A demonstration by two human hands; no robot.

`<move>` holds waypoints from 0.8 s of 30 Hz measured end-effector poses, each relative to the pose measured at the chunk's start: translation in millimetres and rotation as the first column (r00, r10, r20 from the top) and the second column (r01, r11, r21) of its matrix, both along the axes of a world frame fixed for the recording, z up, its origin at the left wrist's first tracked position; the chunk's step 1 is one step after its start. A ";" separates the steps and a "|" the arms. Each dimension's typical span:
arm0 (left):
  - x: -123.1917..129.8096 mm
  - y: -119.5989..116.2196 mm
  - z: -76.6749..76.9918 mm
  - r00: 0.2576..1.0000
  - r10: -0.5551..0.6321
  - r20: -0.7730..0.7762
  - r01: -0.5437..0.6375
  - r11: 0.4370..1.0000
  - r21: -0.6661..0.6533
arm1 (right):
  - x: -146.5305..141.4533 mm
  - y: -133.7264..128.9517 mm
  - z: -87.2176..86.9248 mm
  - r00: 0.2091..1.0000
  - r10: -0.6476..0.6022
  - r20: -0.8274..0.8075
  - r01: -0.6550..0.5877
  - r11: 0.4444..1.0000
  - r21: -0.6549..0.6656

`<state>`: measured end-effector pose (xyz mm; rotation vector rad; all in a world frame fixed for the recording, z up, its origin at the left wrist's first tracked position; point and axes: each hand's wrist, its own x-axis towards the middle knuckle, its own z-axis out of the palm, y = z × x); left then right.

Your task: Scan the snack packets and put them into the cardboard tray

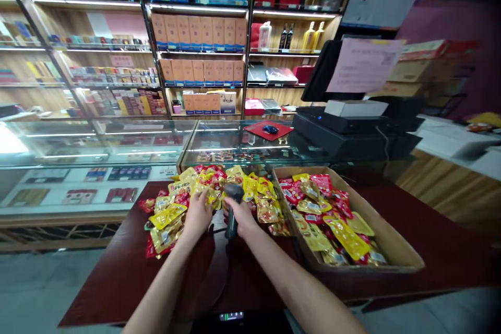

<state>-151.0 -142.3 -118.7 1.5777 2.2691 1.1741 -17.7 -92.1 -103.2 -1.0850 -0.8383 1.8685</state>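
My right hand [243,215] is wrapped round the handle of a dark handheld barcode scanner [233,192], its head facing away from me. A cable trails from the scanner down over the tabletop. Just left of it, my left hand [199,212] pinches a gold and yellow snack packet [211,195] at the front of a loose pile. Yellow, gold and red snack packets [168,215] spread to the left of my hands, and more packets [267,203] lie to the right behind the scanner. The fingertips of my left hand are partly hidden.
A shallow cardboard box [403,261] of similar packets stands right on the dark red table [117,282]. Behind are a glass display counter [156,141], a mouse [270,129] on a red mat, and a monitor [323,70]. Shelves of boxes and bottles line the back wall.
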 end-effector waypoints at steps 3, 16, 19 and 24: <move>12.5 -10.8 -24.5 0.982 0.050 -0.183 -0.062 0.996 -0.061 | -8.9 -16.2 -18.2 0.998 0.022 -0.060 -0.024 0.999 -0.026; 37.6 -37.3 -8.5 0.980 -0.137 -0.141 0.128 0.989 -0.068 | 25.4 -30.6 -10.7 0.974 0.076 -0.212 -0.096 0.992 -0.084; 42.6 -40.3 -4.7 0.986 -0.150 0.079 0.151 0.989 -0.006 | 44.1 -36.2 2.5 0.966 0.111 -0.233 -0.120 0.993 -0.023; 43.5 -30.2 -6.2 0.672 -0.143 0.727 0.127 0.989 0.077 | 66.8 -30.2 6.2 0.996 0.003 -0.091 0.003 0.998 0.067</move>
